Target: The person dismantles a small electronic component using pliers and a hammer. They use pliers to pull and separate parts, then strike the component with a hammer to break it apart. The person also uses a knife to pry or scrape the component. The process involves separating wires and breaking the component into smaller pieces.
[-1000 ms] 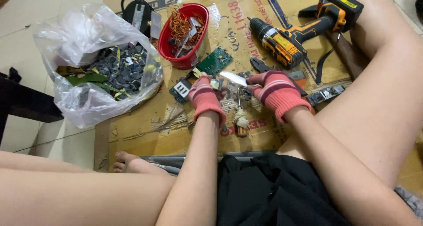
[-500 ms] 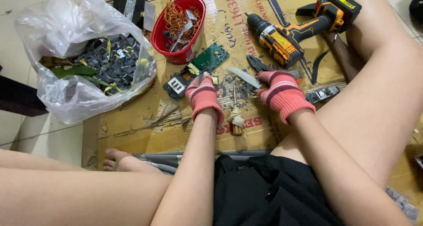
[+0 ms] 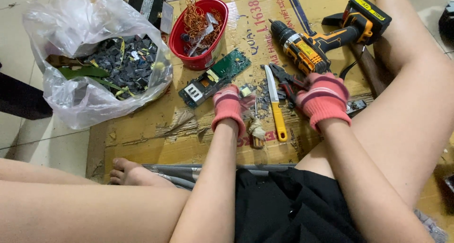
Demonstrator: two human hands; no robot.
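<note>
Seen from the head camera, a person sits on flattened cardboard [image 3: 142,129], the gloved left hand [image 3: 229,106] curled over small parts by a green circuit board [image 3: 215,77] near the middle of the sheet — whether its fingers grip anything cannot be told. The gloved right hand [image 3: 323,97] closes on pliers [image 3: 287,82], just beside a yellow-handled knife [image 3: 275,103] — a drill [image 3: 321,39] lies towards the far right corner, a red bowl [image 3: 199,32] and plastic bag [image 3: 94,58] towards the far left.
</note>
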